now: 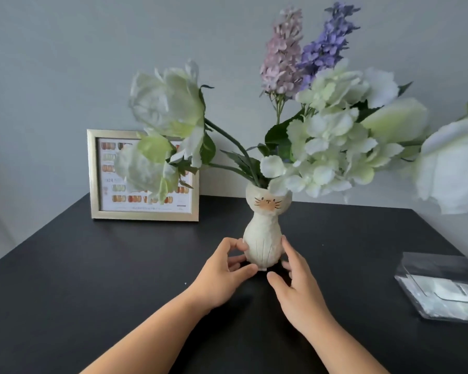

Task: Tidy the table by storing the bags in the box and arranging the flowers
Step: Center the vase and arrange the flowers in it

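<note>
A white cat-shaped vase (264, 233) stands upright in the middle of the black table (92, 279). It holds a bouquet of white and pale green flowers (333, 147), with a pink spike (281, 49) and a purple spike (327, 41) at the back. My left hand (224, 271) touches the vase's lower left side with its fingertips. My right hand (292, 279) touches the lower right side, fingers spread. Clear plastic bags (443, 290) lie flat at the table's right edge. No box is in view.
A gold picture frame (143, 214) with a colour chart leans against the grey wall at the back left, partly behind a white bloom. A large white flower (451, 168) hangs out over the right side above the bags.
</note>
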The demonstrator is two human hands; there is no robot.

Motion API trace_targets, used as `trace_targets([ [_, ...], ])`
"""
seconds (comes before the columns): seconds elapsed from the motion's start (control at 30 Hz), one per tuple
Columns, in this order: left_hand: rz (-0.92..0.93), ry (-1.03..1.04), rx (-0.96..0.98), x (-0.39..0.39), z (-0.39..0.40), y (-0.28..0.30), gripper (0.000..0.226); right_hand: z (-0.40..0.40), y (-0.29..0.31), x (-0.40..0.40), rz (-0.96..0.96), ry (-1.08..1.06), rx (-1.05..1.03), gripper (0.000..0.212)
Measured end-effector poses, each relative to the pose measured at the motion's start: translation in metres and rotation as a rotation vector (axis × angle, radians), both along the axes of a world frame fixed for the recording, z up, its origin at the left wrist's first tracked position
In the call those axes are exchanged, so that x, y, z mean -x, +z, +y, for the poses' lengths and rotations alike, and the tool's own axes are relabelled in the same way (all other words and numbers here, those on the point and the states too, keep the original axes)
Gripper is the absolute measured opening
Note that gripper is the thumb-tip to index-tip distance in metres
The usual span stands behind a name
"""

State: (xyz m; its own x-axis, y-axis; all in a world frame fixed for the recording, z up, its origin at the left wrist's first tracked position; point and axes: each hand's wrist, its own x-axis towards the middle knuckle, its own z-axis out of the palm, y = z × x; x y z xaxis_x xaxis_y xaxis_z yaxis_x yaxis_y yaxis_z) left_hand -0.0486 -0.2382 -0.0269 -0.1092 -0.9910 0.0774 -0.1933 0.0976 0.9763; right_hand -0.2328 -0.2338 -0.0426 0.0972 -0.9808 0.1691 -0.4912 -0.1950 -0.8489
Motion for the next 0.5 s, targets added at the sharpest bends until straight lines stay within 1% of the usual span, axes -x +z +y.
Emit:
trace_targets([
  [0.17,0.031,0.015,0.013,0.002,0.007,0.000,0.035,0.000,0.004,-0.001,0.032,0.001,-0.004,0.078],
  [0.37,-0.074,0.047,0.105,0.006,0.008,-0.001,0.047,0.004,0.010,-0.002,0.094,-0.048,-0.003,0.081],
  [0.5,-0.118,0.096,0.183,0.016,0.007,0.002,0.055,0.006,0.013,0.002,0.055,-0.128,-0.006,0.076],
])
